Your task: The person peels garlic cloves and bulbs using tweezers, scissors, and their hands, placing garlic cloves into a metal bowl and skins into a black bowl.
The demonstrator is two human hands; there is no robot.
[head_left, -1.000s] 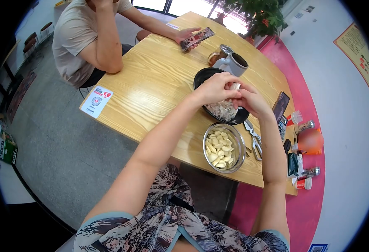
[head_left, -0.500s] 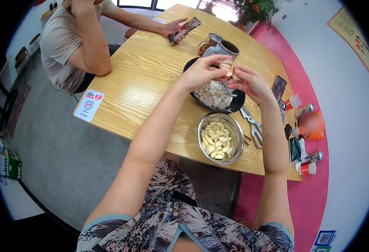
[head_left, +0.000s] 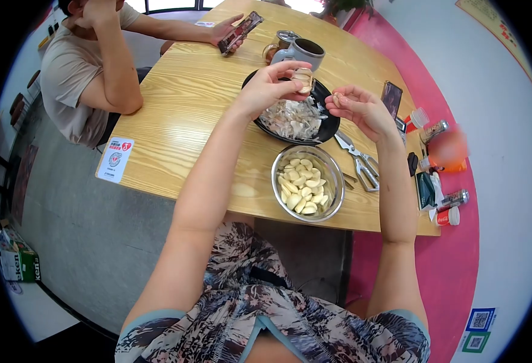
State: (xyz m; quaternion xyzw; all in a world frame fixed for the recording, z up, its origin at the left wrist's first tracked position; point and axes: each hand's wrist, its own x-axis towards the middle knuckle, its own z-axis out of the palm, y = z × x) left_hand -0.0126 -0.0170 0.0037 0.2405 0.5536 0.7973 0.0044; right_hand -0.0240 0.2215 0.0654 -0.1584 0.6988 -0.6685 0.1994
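Observation:
My left hand (head_left: 273,88) grips a partly broken-up garlic bulb (head_left: 303,78) above the far part of a black bowl (head_left: 331,128). Just right of it, my right hand (head_left: 363,111) has thumb and fingers pinched on a small garlic clove (head_left: 337,99), apart from the bulb. Papery garlic skins (head_left: 293,118) are heaped in the black bowl. Nearer to me stands a clear bowl (head_left: 340,192) of peeled garlic cloves (head_left: 302,184).
Scissors (head_left: 360,163) lie right of the bowls. A grey mug (head_left: 308,53) stands behind them. A phone (head_left: 391,98), cans and cups line the right edge. Across the left corner, a seated person (head_left: 75,75) holds a phone (head_left: 240,33).
My hands have moved apart: the right one has drawn away from the bulb with the clove, while the left keeps the bulb. The whole view has shifted slightly.

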